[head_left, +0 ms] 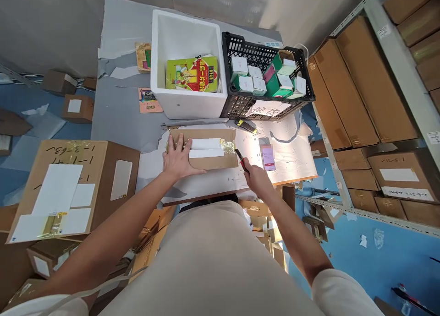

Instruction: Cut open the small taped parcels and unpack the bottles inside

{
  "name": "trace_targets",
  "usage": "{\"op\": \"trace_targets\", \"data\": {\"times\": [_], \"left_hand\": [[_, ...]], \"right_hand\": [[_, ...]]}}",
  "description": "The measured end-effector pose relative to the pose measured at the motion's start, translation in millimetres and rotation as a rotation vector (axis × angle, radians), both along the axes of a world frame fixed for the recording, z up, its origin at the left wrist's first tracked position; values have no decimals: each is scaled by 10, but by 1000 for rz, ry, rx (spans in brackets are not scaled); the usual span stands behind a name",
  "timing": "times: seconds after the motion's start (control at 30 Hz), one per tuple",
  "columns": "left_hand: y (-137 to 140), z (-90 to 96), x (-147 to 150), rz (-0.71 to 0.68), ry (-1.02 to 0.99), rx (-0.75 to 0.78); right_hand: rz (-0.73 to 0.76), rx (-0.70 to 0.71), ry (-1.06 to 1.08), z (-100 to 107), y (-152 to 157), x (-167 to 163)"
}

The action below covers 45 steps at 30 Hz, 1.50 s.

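Note:
A flat cardboard box (206, 163) with white labels and clear tape lies on the worktable before me. My left hand (179, 158) presses on its left end, fingers spread. Closed in my right hand (257, 178) is a box cutter (242, 159), red and black, its tip against or very near the box's taped right end; I cannot tell whether it cuts in. A phone (267, 157) with a lit screen lies to the right of that hand. Beyond the box rests a yellow and black cutter (246, 126).
Behind the box stand a white foam bin (192, 106) with booklets and a black crate (237, 109) of small cartons. A large labelled carton (103, 187) is at the left. Shelves (374, 23) of cartons rise on the right. Booklets (150, 100) lie left of the bin.

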<state>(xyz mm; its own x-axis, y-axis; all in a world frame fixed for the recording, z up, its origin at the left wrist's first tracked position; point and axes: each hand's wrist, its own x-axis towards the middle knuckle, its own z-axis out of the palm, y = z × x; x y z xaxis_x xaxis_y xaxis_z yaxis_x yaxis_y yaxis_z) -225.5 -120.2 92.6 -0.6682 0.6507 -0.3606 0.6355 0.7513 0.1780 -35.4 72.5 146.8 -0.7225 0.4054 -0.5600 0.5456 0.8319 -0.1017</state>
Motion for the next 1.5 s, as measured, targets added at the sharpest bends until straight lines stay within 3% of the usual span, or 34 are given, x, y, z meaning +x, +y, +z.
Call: {"op": "trace_targets", "data": {"times": [0.23, 0.47, 0.6, 0.77, 0.87, 1.03, 1.17, 1.33, 1.5], "left_hand": [[-11, -40, 41, -21, 44, 17], [7, -38, 79, 19, 48, 5], [-5, -38, 77, 6, 58, 23], [-41, -77, 80, -4, 81, 87], [-56, -90, 69, -8, 111, 139], [-81, -90, 125, 0, 197, 216], [-123, -170, 385, -80, 199, 280], [-123, -346, 681, -31, 214, 270], [-93, -452, 702, 31, 231, 265]], "right_hand": [[46, 68, 22, 10, -76, -290], [53, 28, 20, 35, -127, 109], [27, 63, 2, 4, -161, 170], [-52, 2, 199, -30, 21, 334], [-234, -45, 328, -271, 242, 449], [-512, -258, 349, -1065, 551, 284], [-580, -261, 409, -1548, 667, 51], [-498, -254, 454, -1783, 740, -15], [-417, -213, 446, -1808, 918, 22]]}}
